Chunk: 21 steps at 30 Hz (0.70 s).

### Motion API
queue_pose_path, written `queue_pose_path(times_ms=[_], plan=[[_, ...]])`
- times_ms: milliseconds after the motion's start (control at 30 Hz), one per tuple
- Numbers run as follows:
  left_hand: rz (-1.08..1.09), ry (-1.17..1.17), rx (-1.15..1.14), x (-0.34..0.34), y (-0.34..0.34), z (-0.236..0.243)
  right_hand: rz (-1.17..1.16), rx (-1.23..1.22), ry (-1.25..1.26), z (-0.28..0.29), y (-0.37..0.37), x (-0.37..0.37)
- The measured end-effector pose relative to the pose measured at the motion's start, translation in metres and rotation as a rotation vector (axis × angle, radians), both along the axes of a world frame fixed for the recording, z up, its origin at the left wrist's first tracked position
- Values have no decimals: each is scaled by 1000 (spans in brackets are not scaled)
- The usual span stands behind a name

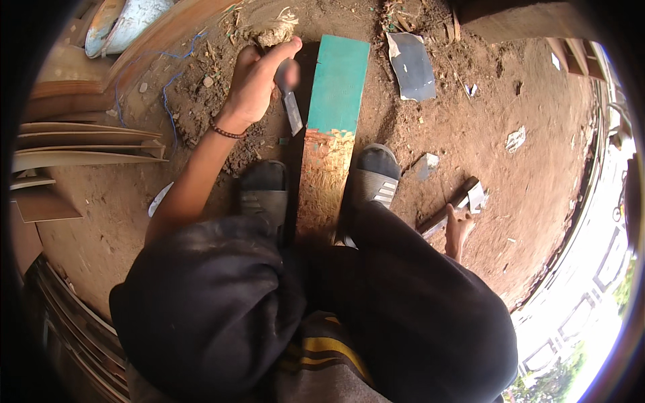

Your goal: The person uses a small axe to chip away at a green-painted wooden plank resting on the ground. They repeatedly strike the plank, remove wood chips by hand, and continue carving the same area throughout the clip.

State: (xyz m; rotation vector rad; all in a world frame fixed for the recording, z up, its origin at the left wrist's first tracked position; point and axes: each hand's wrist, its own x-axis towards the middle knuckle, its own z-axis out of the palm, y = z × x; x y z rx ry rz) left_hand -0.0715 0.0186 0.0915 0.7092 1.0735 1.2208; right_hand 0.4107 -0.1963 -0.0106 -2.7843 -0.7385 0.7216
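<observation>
My left hand (252, 84) is closed on a chisel (291, 111), whose dark handle is partly hidden and whose metal blade points down. Right beside it lies a long wooden board (339, 84) between my feet. Its far part is painted green; the near part is bare, rough, chipped wood. Low on the right, my right hand (459, 232) reaches to a dark wooden bar (453, 205) on the ground, its fingers apart and touching the bar's edge. A pale metal piece (476, 197) shows at the bar's far end; its exact kind is unclear.
My sandalled feet (377, 174) flank the board. A grey sheet scrap (411, 67) lies beyond on the dirt floor (490, 121). Stacked thin panels (87, 144) stand at the left, near a blue string (168, 101). Wood shavings (275, 30) lie past my left hand.
</observation>
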Motion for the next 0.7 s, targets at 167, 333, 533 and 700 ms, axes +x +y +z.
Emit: queue_pose_path(times_ms=[167, 333, 533, 700], plan=[[-85, 124, 4, 12, -8, -12, 22, 61, 105, -27, -1, 2], [-110, 27, 64, 30, -12, -26, -349, 230, 695, -18, 16, 14], [-243, -91, 17, 40, 0, -33, -767, 618, 1511, -6, 38, 24], [-297, -126, 62, 46, 11, -39, -765, 743, 1443, -20, 46, 24]])
